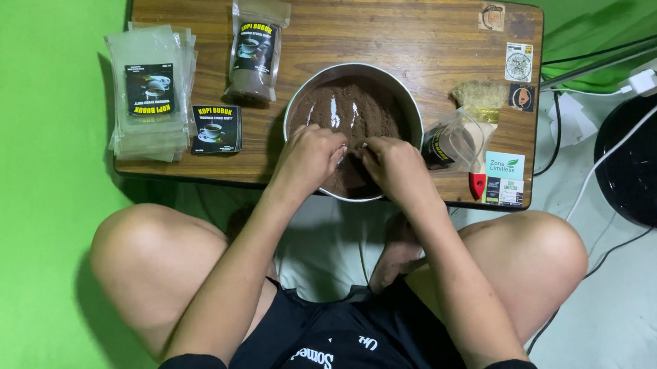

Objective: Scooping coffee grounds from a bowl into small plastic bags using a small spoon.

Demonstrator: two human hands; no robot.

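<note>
Both hands meet over the near rim of the round metal bowl (408, 109) of brown powder at the frame's centre — left hand (310, 159) and right hand (397, 168), fingers curled together, pinching something too small to identify. Best kept low over the bowl — spills stay inside.

A low wooden bench (426, 39) with stickers (519, 62) along its right edge stands on a floor covered in bright green (31, 228) on the left. To the right lie pale sheeting (643, 278), a round black object (651, 162) and white cables (612, 157)
</note>
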